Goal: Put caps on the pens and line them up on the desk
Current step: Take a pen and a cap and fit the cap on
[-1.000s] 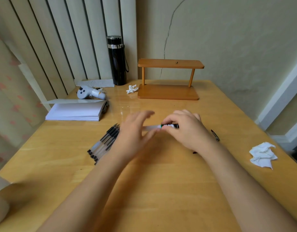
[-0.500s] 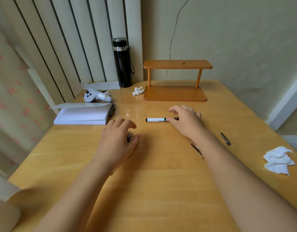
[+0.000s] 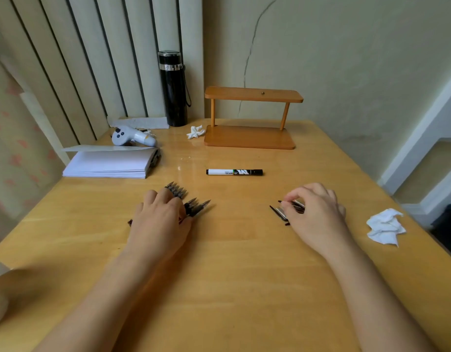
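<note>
Your left fingers point(image 3: 166, 199) curl down over a bundle of uncapped pens point(image 3: 191, 205), whose bare tips fan out past your knuckles toward the far right; whether the fingers actually grip the bundle or only press on it, you cannot tell from here. Your left hand point(image 3: 159, 222) lies palm down on the desk point(image 3: 232, 288), left of its middle. Your right fingers point(image 3: 293, 196) are pinched narrow around a dark pen cap point(image 3: 297, 206) with a shiny clip, and a second cap point(image 3: 279, 213) lies on the wood just beside your thumb, pointing toward the near edge. Your right hand point(image 3: 318, 214) sits right of the middle, well apart from the left.

Near the right edge lies a crumpled white tissue point(image 3: 385, 226). Farther back, around the centre of the desk, a capped marker point(image 3: 234, 172) with a white barrel and black cap lies crosswise, apart from both hands. Toward the left edge sits a stack of white paper point(image 3: 107, 162), and just behind it a pale grey handheld controller point(image 3: 131, 137). Along the far edge stand a small wooden shelf point(image 3: 252, 118), a little white scrap point(image 3: 195, 132) just beside its left end, and a black flask point(image 3: 173, 87) upright by the far left corner.
</note>
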